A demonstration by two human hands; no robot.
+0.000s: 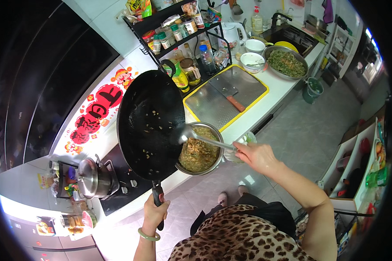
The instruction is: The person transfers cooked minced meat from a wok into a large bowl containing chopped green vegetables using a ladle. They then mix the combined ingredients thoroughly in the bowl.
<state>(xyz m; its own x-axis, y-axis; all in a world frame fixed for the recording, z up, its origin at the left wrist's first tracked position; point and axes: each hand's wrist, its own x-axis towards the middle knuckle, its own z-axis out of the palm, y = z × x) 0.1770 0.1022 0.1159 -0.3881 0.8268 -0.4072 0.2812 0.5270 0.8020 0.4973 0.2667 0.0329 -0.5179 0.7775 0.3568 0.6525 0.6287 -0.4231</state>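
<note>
My left hand grips the black handle of a large black wok, tilted beside a metal bowl. Small food bits cling to the wok's inner surface. In my right hand is the handle of a metal ladle, whose head is partly blurred at the wok's edge, above the bowl. Cooked-looking chopped food fills much of the bowl, with a browner heap in its middle. Behind the bowl lies a metal cutting board with a yellow rim, and on it a cleaver with a wooden handle.
A lidded steel pot stands on the stove at the left. Beyond the board are white bowls and a large metal bowl of chopped greens. A black spice rack holds jars and bottles. A bucket stands on the floor.
</note>
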